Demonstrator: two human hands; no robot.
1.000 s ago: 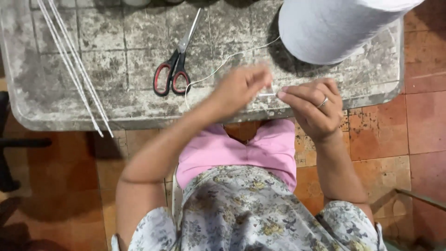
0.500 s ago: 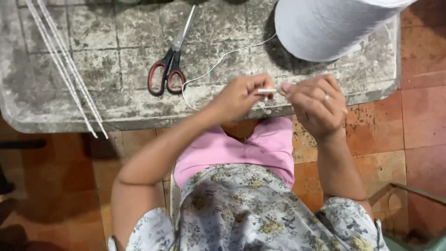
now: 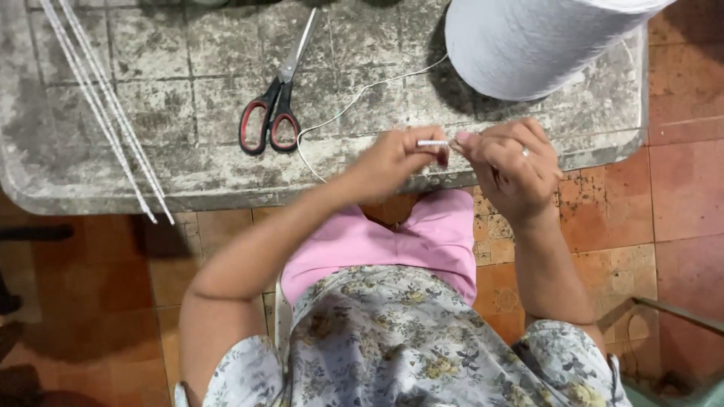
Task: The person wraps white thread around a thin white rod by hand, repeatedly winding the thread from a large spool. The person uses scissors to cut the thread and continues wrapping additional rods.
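Thin white stick [image 3: 432, 142] pinched between left hand [image 3: 392, 162] and right hand [image 3: 507, 164].

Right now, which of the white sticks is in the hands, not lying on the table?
The short white stick, pinched between the left hand and right hand. The long white sticks lie untouched across the table's left end.

the grey, mottled stone-like bench [image 3: 188, 83] looks rough, matt and stained. at its 12 o'clock lie scissors with dull metal blades and glossy red-and-black plastic handles [image 3: 273, 105]. the big white thread cone [image 3: 528, 41] at 2 o'clock looks soft, finely ribbed.
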